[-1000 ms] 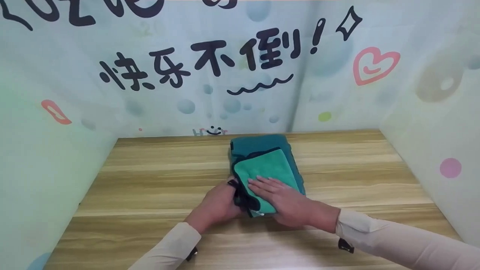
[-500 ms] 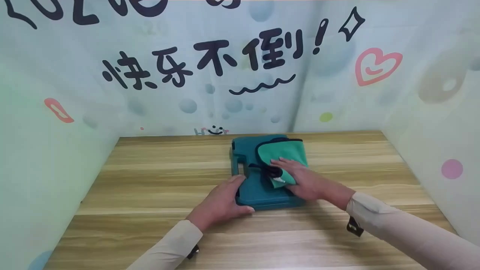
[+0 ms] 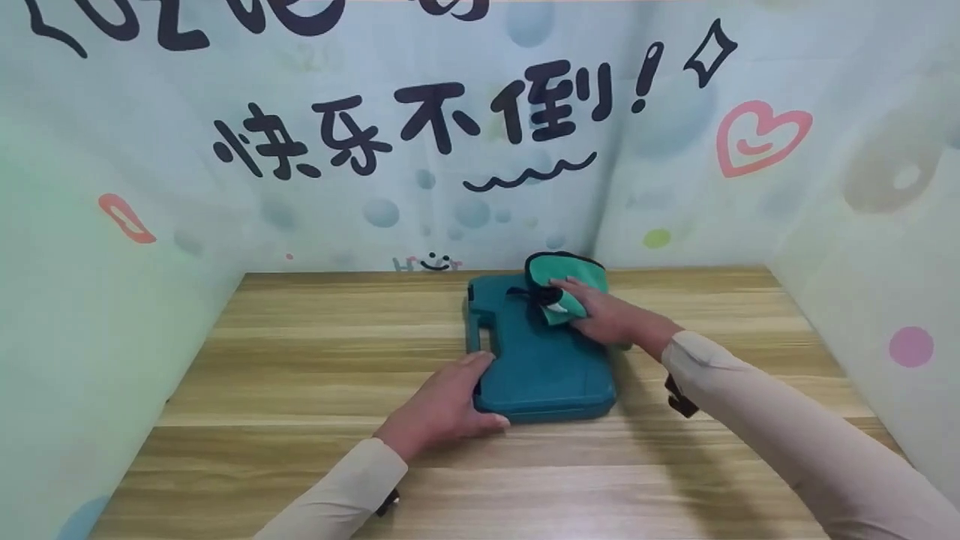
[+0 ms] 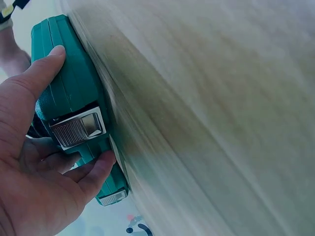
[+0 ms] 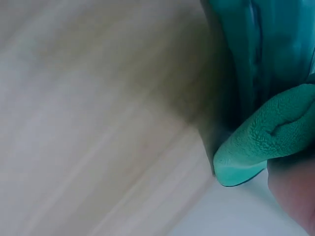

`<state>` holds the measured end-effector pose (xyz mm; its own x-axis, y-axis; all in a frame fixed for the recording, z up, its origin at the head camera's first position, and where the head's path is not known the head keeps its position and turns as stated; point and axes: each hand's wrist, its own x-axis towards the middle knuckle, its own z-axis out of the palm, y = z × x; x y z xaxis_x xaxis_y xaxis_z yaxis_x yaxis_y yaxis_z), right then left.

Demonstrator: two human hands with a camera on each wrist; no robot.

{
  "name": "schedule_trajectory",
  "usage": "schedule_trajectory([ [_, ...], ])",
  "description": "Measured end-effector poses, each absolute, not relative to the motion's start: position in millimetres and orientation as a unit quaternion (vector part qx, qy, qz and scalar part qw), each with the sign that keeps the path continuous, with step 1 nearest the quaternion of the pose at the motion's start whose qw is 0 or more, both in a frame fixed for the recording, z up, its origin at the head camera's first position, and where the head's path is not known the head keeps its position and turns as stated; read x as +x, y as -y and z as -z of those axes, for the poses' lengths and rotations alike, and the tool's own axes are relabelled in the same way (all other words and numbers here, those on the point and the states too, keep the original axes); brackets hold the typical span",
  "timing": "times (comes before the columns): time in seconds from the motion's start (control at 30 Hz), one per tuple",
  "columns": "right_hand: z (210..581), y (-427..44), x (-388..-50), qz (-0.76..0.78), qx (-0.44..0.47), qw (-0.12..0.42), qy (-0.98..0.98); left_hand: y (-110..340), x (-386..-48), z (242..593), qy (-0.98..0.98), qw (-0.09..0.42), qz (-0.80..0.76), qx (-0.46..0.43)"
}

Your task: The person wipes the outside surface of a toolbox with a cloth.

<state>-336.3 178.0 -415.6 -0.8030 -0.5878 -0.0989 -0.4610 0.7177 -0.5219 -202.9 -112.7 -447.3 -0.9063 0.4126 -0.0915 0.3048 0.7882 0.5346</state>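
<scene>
A teal plastic case [image 3: 544,375] with a handle lies flat on the wooden table. My left hand [image 3: 442,405] grips its near left corner; in the left wrist view, the thumb [image 4: 47,69] lies along the case's side and the fingers curl in by the handle, near a metal latch [image 4: 78,128]. Farther up, my right hand [image 3: 611,311] holds a bunched green cloth [image 3: 566,270] with a dark border against the case's top. The right wrist view shows a thick fold of cloth [image 5: 266,132] hanging over the case's edge; most of that hand is out of frame there.
The wooden tabletop [image 3: 330,337] extends to both sides of the case. A pale printed backdrop [image 3: 420,202] rises behind the table's far edge, and similar panels stand at left and right. A second latch [image 4: 114,197] shows on the case.
My right hand has slid the cloth from the near part of the case to its far end, and the cloth has bunched up. My left hand has shifted from beneath the cloth to the case's corner.
</scene>
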Motion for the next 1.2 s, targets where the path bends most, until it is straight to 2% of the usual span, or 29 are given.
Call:
schedule_trajectory([
  [0.23,411.5,-168.7,-359.3,0.298,-0.245,0.132,-0.913,115.2,-203.1,446.2,-0.938,0.103,-0.265,0.200],
  [0.4,415.1,-165.8,-363.9,0.315,-0.232,0.118,-0.913,113.8,-204.5,446.3,-0.938,0.103,-0.266,0.195],
  [0.63,420.8,-166.7,-354.1,0.250,-0.280,0.100,-0.921,113.8,-203.0,445.0,-0.940,0.104,-0.262,0.191],
  [0.9,427.6,-174.6,-321.5,0.223,-0.376,0.050,-0.898,111.3,-203.1,445.2,-0.943,0.095,-0.255,0.190],
  [1.2,429.9,-162.7,-253.4,0.167,-0.436,0.028,-0.884,113.5,-203.9,448.3,-0.942,0.083,-0.251,0.207],
])
